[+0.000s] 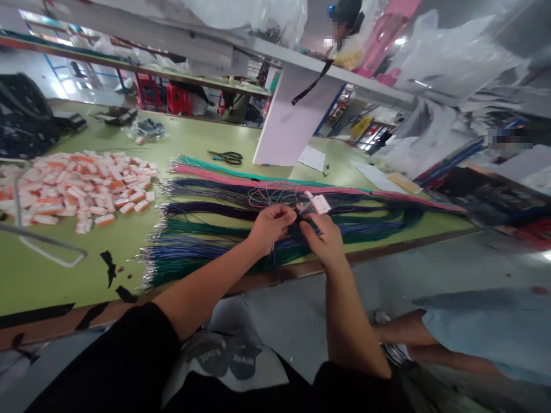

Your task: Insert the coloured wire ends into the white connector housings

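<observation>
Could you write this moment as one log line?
left hand: pinched shut, contents unclear; right hand: at white connector; wire bundles: laid across table; scissors: beyond bundles

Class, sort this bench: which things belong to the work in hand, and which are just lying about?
In the work, it seems:
white connector at the right hand
coloured wire bundles
white-and-orange pieces, probably

Lying about, it seems:
scissors, untouched
paper sheet
black scraps

Seen from the wearer's head, one wide view, facing forward and down across the green surface [51,284] from its near edge, left hand [267,226] and right hand [326,236] close below, right edge seemingly blurred.
</observation>
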### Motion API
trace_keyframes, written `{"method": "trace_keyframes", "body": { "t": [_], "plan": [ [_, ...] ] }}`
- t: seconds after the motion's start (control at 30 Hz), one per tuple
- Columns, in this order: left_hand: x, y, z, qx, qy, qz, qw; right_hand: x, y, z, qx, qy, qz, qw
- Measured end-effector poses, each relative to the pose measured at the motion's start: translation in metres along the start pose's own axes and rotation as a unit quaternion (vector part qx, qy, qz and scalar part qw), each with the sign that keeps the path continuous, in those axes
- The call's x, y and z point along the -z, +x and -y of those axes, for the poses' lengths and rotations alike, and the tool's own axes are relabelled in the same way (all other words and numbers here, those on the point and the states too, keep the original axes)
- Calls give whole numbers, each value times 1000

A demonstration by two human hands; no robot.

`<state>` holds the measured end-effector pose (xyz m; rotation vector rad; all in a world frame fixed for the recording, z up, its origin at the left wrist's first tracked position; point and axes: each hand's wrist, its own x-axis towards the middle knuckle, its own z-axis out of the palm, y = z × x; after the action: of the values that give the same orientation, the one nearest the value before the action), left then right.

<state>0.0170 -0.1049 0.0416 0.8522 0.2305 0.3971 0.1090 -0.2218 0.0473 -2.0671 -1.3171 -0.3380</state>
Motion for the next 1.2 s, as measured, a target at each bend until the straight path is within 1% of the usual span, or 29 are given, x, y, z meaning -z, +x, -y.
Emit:
{"method": "trace_keyframes", "body": {
  "t": [0.1,0.2,0.27,0.37,0.43,0.47,0.5,0.57,0.6,0.63,0.7,0.77,0.83,0.9,0.97,1.03,1.1,1.13,1.2],
  "plan": [
    [4,1,-3,-14,9,45,999,-8,0,-2,11,-50,-62,997],
    [8,2,-6,-7,10,58,998,-17,0,-3,-7,-41,-93,995],
    [11,4,-9,27,10,73,997,-25,0,-3,-22,14,-95,995],
    [17,7,-11,122,14,136,983,-34,2,-2,-49,133,-89,986],
    [20,9,-11,168,10,164,972,-36,4,0,-52,199,-69,976],
    [21,10,-10,174,3,166,971,-34,6,2,-49,228,-51,971],
    [22,11,-8,168,-7,161,973,-32,7,4,-48,256,-24,965],
    [22,11,-4,133,-27,146,980,-24,10,10,-53,320,24,946],
    [21,11,-3,112,-31,141,983,-21,11,13,-60,352,28,933],
    [20,10,-2,90,-30,139,986,-18,12,16,-70,383,15,921],
    [19,8,-1,46,-13,144,988,-14,15,19,-94,423,-34,900],
    [18,5,-4,16,26,161,987,-12,16,20,-116,426,-73,894],
    [18,3,-9,3,76,183,980,-9,16,18,-123,387,-84,910],
    [18,1,-12,-20,116,183,976,-5,14,18,-109,318,-95,937],
    [16,0,-14,-66,154,147,975,0,12,21,-78,240,-101,962],
    [14,1,-13,-109,223,101,963,3,10,25,-44,170,-95,980],
    [13,2,-11,-146,296,59,942,3,8,27,-26,126,-67,989],
    [12,2,-10,-165,320,40,932,3,7,26,-29,123,-40,991],
    [12,3,-9,-203,345,7,916,0,6,21,-50,151,30,987]
  ]
}}
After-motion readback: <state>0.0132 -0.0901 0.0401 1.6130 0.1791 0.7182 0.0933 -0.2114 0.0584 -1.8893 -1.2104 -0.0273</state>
